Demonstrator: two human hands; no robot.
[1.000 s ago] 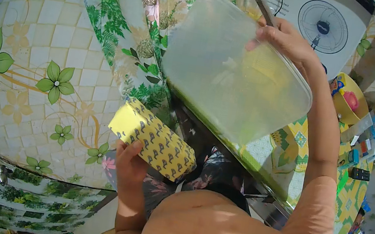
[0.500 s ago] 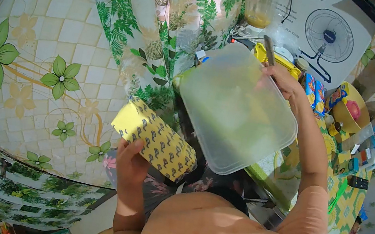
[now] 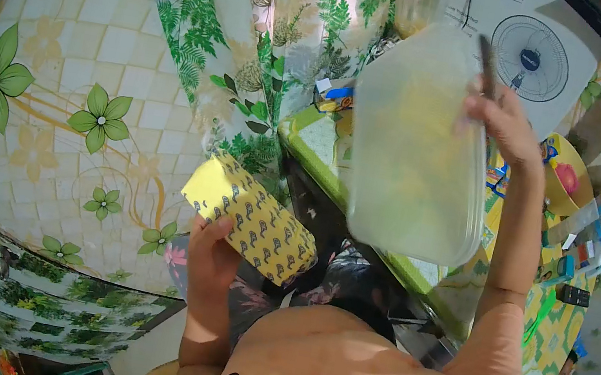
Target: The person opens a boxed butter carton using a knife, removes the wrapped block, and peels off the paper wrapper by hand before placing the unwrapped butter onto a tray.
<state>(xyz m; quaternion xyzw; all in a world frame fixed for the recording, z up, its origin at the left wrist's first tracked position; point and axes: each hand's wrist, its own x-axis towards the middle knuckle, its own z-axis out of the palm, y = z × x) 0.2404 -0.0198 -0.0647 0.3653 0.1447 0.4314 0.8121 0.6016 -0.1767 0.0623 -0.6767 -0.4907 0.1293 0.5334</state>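
Observation:
My left hand [image 3: 215,249] is closed on the near side of a yellow box-shaped pack [image 3: 254,219] printed with small dark figures, held tilted over my lap. My right hand [image 3: 504,122] grips the far right edge of a translucent, rounded-rectangular plastic lid [image 3: 418,151], raised over the table. A narrow dark strip like a knife [image 3: 487,68] sticks up from the same hand; its other end is hidden. The lid is cloudy, and yellow-green tones show through it.
A table with a green-edged cover [image 3: 322,151] lies below the lid. Behind stand a blender jug [image 3: 419,1] and a fan box [image 3: 529,59]. To the right are a yellow bowl [image 3: 565,196], bottles and a small black device [image 3: 573,295]. A curtain [image 3: 262,38] hangs ahead.
My right hand has moved up and right, carrying the lid and dark strip. The lid has turned more edge-on, uncovering table on its left. The left hand and yellow pack have hardly moved.

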